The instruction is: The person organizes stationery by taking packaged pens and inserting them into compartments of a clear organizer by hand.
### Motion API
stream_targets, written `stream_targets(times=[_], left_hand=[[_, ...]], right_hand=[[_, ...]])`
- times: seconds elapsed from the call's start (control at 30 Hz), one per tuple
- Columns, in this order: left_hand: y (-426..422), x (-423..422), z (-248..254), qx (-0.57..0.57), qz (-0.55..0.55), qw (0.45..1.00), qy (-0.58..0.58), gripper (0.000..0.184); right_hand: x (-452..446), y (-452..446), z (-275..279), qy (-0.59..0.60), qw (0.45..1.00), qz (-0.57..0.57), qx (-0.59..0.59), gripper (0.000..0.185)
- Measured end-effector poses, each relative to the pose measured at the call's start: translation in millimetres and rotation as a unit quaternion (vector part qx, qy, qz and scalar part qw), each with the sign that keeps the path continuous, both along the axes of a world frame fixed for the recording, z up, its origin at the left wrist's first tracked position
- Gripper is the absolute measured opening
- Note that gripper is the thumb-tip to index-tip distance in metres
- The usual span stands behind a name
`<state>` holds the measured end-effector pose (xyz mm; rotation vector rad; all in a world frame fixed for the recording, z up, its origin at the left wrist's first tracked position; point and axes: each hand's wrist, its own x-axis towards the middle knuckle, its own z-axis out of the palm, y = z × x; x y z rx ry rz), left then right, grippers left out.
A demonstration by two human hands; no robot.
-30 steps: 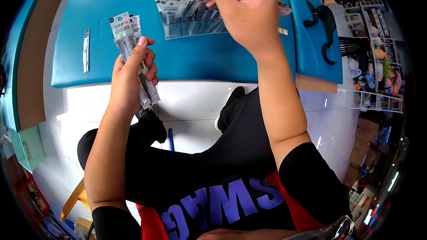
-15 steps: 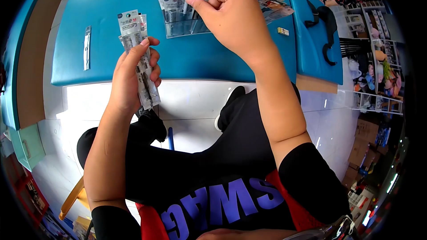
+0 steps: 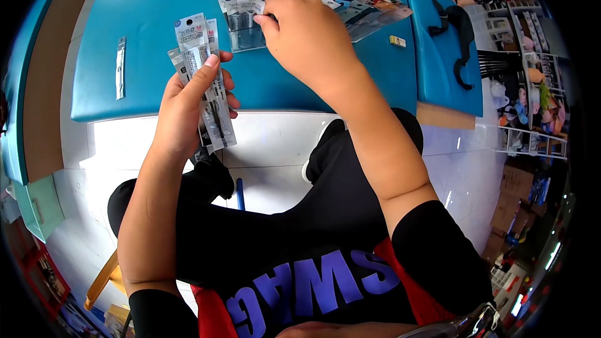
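Observation:
My left hand (image 3: pixel 181 100) is closed around a small bunch of slim clear refill packets (image 3: pixel 217 119), fanned a little, with their white printed header cards pointing up. They hang over the table's front edge. My right hand (image 3: pixel 313 40) pinches the header of another refill packet (image 3: pixel 245 5) between thumb and fingers. That packet is at the front left compartment of a clear plastic organizer (image 3: pixel 247 44), its lower part among similar packets there. A single slim packet (image 3: pixel 121 69) lies on the blue table at the left.
The organizer's other compartments hold many carded packets (image 3: pixel 360 0). On the blue table (image 3: pixel 156 0) a small yellow box (image 3: pixel 397 41) lies right of the organizer. A black curved object (image 3: pixel 464 44) rests on the adjoining blue surface. My legs are below the table edge.
My right hand has moved down and left with its packet, bringing it lower against the organizer's front left compartment. The bunch in my left hand has shifted slightly right and spread.

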<state>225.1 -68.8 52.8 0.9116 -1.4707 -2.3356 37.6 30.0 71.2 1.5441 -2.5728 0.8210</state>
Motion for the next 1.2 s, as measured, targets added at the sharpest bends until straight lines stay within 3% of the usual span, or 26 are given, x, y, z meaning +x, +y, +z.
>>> stream_targets(times=[0.17, 0.27, 0.47, 0.57, 0.7, 0.8, 0.9, 1.03, 1.13, 1.17, 1.2], left_hand=[[1, 0, 4, -0.019, -0.003, 1.000, -0.021, 0.047], [3, 0, 6, -0.032, -0.002, 0.999, -0.034, 0.047], [0, 4, -5, -0.082, -0.040, 0.995, 0.038, 0.048], [2, 4, -15, -0.084, -0.024, 0.994, 0.070, 0.046], [4, 4, -1, -0.039, -0.007, 0.999, 0.018, 0.046], [4, 3, -1, -0.057, 0.011, 0.998, 0.025, 0.046], [5, 1, 0, -0.104, 0.032, 0.994, 0.015, 0.051], [4, 3, -3, -0.112, 0.055, 0.992, 0.011, 0.050], [1, 3, -3, -0.101, 0.085, 0.991, -0.018, 0.050], [2, 1, -3, -0.114, 0.102, 0.988, -0.013, 0.051], [1, 0, -2, -0.127, 0.118, 0.985, -0.006, 0.051]], right_hand=[[2, -1, 1, -0.008, 1.000, 0.013, 0.027, 0.019], [11, 3, 16, -0.049, 0.998, 0.001, -0.037, 0.024], [26, 8, 33, -0.197, 0.975, 0.104, -0.010, 0.040], [21, 5, 28, -0.233, 0.965, 0.114, -0.032, 0.034], [14, 2, 21, -0.275, 0.953, 0.106, -0.077, 0.028], [15, 5, 38, -0.364, 0.924, 0.066, -0.098, 0.025], [3, 5, 36, -0.450, 0.878, 0.122, -0.104, 0.020], [3, 4, 28, -0.477, 0.853, 0.191, -0.088, 0.022], [-7, 3, 32, -0.438, 0.847, 0.180, -0.242, 0.021], [-14, 5, 33, -0.375, 0.869, 0.177, -0.271, 0.014], [-13, -1, 74, -0.437, 0.854, 0.111, -0.260, 0.012]])
